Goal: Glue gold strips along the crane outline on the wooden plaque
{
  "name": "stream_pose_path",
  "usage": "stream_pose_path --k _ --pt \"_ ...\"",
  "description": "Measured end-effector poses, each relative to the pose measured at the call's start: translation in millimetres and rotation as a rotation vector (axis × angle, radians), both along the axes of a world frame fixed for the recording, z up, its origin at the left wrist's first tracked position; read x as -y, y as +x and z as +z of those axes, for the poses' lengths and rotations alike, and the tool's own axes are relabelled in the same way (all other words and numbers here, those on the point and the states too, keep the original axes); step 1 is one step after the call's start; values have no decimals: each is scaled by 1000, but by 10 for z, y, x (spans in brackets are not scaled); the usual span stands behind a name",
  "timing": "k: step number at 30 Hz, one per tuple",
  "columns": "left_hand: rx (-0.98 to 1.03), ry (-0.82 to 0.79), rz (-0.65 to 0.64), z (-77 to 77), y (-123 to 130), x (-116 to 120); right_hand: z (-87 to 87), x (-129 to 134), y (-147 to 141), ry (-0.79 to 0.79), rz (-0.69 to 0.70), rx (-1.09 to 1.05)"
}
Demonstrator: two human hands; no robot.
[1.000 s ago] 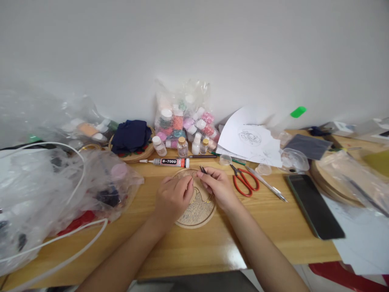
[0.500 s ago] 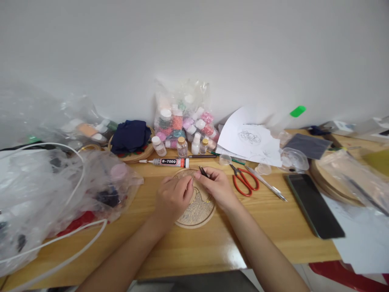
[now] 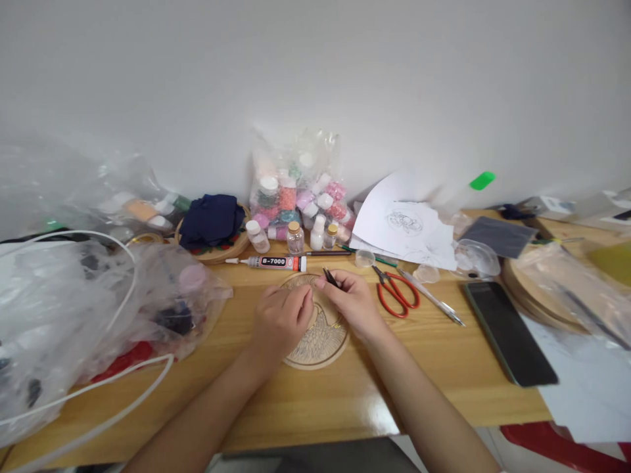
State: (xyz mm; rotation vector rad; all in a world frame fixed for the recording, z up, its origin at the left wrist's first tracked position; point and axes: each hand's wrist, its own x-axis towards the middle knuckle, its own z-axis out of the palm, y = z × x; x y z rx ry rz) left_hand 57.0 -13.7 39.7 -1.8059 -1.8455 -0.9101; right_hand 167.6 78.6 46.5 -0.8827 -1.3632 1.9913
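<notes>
A round wooden disc [image 3: 323, 348] with a line pattern drawn on it lies flat on the table, partly covered by both hands. Over its left side, my left hand [image 3: 283, 318] is closed, thumb and forefinger pressed together; whatever they pinch is too small to make out. My right hand [image 3: 350, 299] is over the upper right of the disc, its fingers wrapped round dark tweezers [image 3: 330, 278] whose tips point up and left. Its thumb and forefinger nearly meet the left fingertips. Just beyond the disc lies a glue tube [image 3: 276, 263] marked B-7000.
Small bottles [image 3: 296, 238] stand behind the tube, before a bag of coloured jars [image 3: 300, 190]. Red-handled scissors [image 3: 398, 292] and a phone [image 3: 510, 334] lie to the right. Plastic bags [image 3: 113, 309] and a white cable [image 3: 148, 387] fill the left. Paper drawings [image 3: 404, 226] lean on the wall.
</notes>
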Motion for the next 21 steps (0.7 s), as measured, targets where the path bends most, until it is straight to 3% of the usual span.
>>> stream_pose_path --k 21 --pt "-9 52 14 -20 -13 1 41 -10 8 -61 -26 2"
